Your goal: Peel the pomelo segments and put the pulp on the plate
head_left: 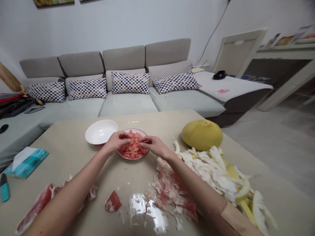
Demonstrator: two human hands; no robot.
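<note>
A dark-rimmed plate (133, 159) holds a heap of pink-red pomelo flesh (134, 147) in small pieces. My left hand (118, 141) comes over its left side, thumb and fingers closed in a pinch at the flesh. From the right, my right hand (154, 146) faces it in a like pinch, fingertips a short way from the left ones. The flesh between them blends with the heap, so the held bits' edges are hard to see. Behind my left hand stands a white bowl (101, 131), its visible inside bare.
A whole yellow pomelo (202, 134) stands right, behind piled white peel (211, 170). Torn membranes (172, 193) lie under my right forearm. Nearer are a pomelo chunk (113, 201) and a pomelo segment (36, 209). Left are a tissue pack (27, 162) and a teal-handled knife (4, 188).
</note>
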